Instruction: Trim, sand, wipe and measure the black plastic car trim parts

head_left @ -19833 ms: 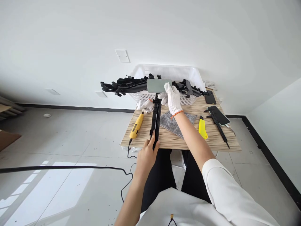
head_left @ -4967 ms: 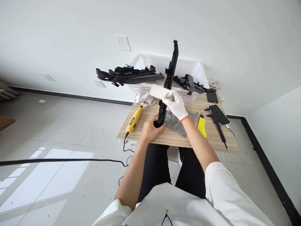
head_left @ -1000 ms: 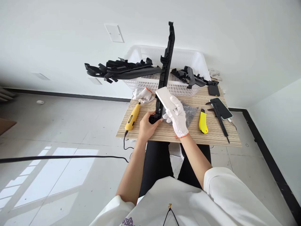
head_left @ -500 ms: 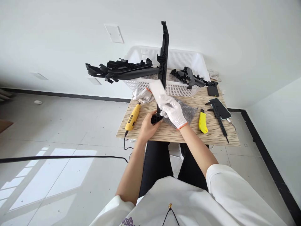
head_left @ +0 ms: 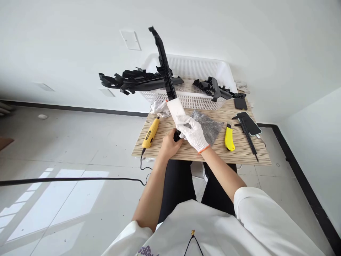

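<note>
My bare left hand is closed around the lower end of a long black plastic trim piece, which stands up from the table and leans left. In my gloved right hand is a flat white rectangular pad, held against or just in front of the trim piece; whether they touch I cannot tell. The glove is white knit with an orange cuff. Beneath the right hand lies a grey sheet of cloth or mesh. The fingertips of my left hand are partly hidden behind the piece.
Behind my hands, a white plastic basket holds more black trim pieces, some jutting past its left rim. A yellow corded tool lies left, beside a white glove. On the right are a yellow utility knife, a caliper and a phone.
The trim piece has tipped from nearly upright to leaning left, its top end swinging leftward. My right hand has shifted slightly left and down with the white pad.
</note>
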`<move>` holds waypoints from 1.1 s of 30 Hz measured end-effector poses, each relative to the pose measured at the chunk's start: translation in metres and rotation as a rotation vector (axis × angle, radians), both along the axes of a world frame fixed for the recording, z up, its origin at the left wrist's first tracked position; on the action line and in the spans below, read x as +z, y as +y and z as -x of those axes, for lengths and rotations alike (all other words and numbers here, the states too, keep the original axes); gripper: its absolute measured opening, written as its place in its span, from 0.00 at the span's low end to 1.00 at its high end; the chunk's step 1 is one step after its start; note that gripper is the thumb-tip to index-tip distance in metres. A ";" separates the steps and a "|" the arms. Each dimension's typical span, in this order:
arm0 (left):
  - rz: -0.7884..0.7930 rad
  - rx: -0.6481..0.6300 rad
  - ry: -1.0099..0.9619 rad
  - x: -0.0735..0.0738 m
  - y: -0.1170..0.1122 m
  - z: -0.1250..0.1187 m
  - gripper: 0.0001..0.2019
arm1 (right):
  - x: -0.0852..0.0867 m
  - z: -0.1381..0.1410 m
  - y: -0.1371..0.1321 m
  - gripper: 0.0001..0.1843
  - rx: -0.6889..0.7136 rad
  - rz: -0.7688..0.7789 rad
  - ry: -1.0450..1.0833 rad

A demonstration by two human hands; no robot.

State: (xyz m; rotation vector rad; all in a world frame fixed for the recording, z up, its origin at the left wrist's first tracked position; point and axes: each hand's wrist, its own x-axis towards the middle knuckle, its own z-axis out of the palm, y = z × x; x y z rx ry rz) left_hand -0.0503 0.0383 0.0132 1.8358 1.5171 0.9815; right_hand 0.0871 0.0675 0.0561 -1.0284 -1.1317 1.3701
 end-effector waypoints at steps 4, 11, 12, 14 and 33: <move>0.033 0.025 0.056 -0.001 0.002 -0.002 0.16 | -0.001 0.003 0.005 0.16 -0.049 -0.044 -0.020; 0.037 0.037 0.106 -0.002 0.002 -0.003 0.15 | -0.017 -0.002 0.001 0.17 -0.037 -0.049 0.007; 0.035 0.033 0.110 -0.002 0.002 -0.003 0.15 | -0.016 -0.002 0.005 0.17 -0.033 -0.053 0.007; 0.021 0.022 0.108 -0.004 0.003 -0.003 0.15 | -0.012 -0.001 0.014 0.16 -0.039 -0.076 -0.009; 0.043 0.005 0.093 -0.009 0.004 -0.002 0.19 | -0.007 0.002 0.004 0.19 -0.086 -0.011 0.112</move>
